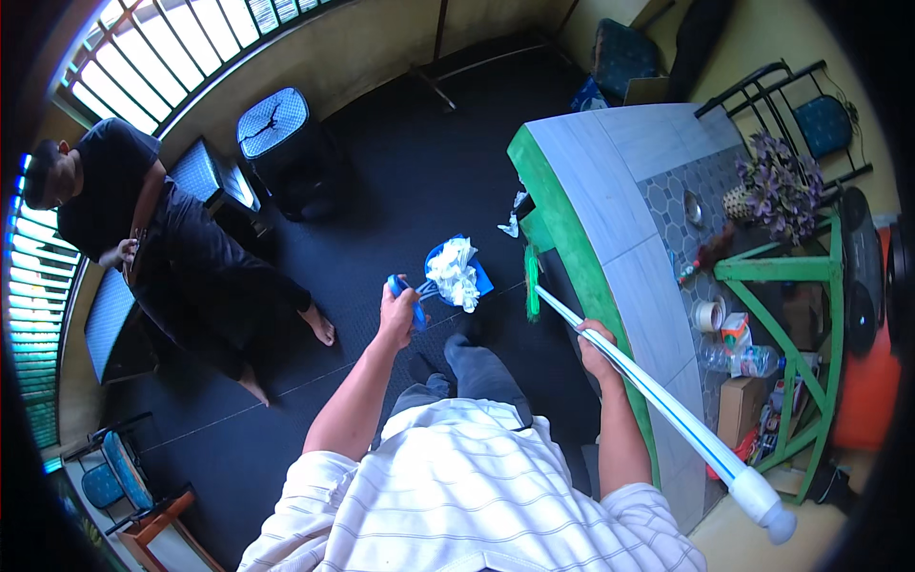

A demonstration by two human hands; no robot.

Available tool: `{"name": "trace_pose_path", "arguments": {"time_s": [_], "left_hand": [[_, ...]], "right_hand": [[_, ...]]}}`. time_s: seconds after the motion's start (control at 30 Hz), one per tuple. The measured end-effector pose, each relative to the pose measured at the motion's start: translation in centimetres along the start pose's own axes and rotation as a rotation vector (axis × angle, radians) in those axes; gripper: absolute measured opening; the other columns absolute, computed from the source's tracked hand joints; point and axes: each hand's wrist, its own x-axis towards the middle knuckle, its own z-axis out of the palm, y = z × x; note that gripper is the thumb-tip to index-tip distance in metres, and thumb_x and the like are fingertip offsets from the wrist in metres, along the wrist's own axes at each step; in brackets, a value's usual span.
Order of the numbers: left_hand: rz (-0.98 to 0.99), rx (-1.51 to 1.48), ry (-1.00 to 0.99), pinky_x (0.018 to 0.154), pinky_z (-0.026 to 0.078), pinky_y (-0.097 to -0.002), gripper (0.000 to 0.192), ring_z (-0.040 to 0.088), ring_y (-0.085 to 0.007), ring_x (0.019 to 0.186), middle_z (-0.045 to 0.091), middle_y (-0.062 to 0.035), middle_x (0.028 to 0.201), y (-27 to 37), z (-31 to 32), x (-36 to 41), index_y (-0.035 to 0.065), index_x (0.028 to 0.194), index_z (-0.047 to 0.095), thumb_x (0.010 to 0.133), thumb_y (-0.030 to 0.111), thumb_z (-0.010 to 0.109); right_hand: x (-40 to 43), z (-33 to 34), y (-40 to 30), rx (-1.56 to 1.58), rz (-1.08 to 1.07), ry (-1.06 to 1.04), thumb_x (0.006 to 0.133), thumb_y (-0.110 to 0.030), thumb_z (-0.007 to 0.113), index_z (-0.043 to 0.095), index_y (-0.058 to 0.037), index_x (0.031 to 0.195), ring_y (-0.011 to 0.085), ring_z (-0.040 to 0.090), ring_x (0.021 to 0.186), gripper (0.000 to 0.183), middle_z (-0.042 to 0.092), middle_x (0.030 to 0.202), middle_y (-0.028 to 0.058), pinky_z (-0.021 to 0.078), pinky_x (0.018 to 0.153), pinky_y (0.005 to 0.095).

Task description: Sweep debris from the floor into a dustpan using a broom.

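Observation:
My left hand [398,312] is closed around the blue handle of a dustpan [485,280], held out in front of my legs. Crumpled white paper or tissue [454,273] is heaped on the pan and hides most of it. My right hand [597,346] grips the white and blue pole of a broom [665,410]. Its green bristled head [532,284] is low beside the green-sided counter, to the right of the dustpan. More white scraps [512,217] lie near the counter's base, above the broom head in view.
A tiled counter [629,236] runs along my right, bearing a plant, tape roll, plastic bottle and green frame [779,270]. At left a barefoot person [193,236] in dark clothes sits on a bench. Stacked stools [275,125] stand by the wall; a chair [118,475] is at lower left.

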Motion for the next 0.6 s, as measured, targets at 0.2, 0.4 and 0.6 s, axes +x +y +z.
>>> {"name": "trace_pose_path", "arguments": {"time_s": [0.2, 0.4, 0.6], "left_hand": [[0.021, 0.094, 0.072, 0.058, 0.054, -0.0374, 0.048, 0.054, -0.0216, 0.075, 0.045, -0.0106, 0.093, 4.0, 1.2, 6.3, 0.0138, 0.121, 0.038, 0.076, 0.013, 0.054], [0.057, 0.266, 0.098, 0.055, 0.053, -0.0352, 0.045, 0.054, -0.0202, 0.075, 0.049, -0.0103, 0.093, 6.1, 2.5, 13.4, 0.0125, 0.119, 0.043, 0.076, 0.015, 0.057], [0.031, 0.318, 0.031, 0.057, 0.050, -0.0339, 0.050, 0.055, -0.0201, 0.081, 0.054, -0.0103, 0.100, 8.2, 6.6, 18.8, 0.0144, 0.121, 0.043, 0.074, 0.015, 0.059]], "right_hand": [[7.7, 5.7, 1.8, 0.023, 0.025, 0.004, 0.073, 0.007, 0.055, 0.059, -0.0070, 0.081, 0.0267, 0.061, 0.069, 0.017, 0.059, 0.072, 0.0122, 0.0476, 0.063, 0.0327], [14.9, 12.6, 5.1, -0.011, -0.069, 0.042, 0.072, 0.008, 0.054, 0.059, -0.0073, 0.080, 0.0278, 0.059, 0.064, 0.018, 0.055, 0.066, 0.0134, 0.0458, 0.059, 0.0341], [17.9, 15.6, 3.7, 0.205, 0.113, -0.236, 0.070, 0.005, 0.061, 0.060, -0.0078, 0.077, 0.0293, 0.062, 0.086, 0.015, 0.060, 0.082, 0.0137, 0.0478, 0.079, 0.0331]]}}
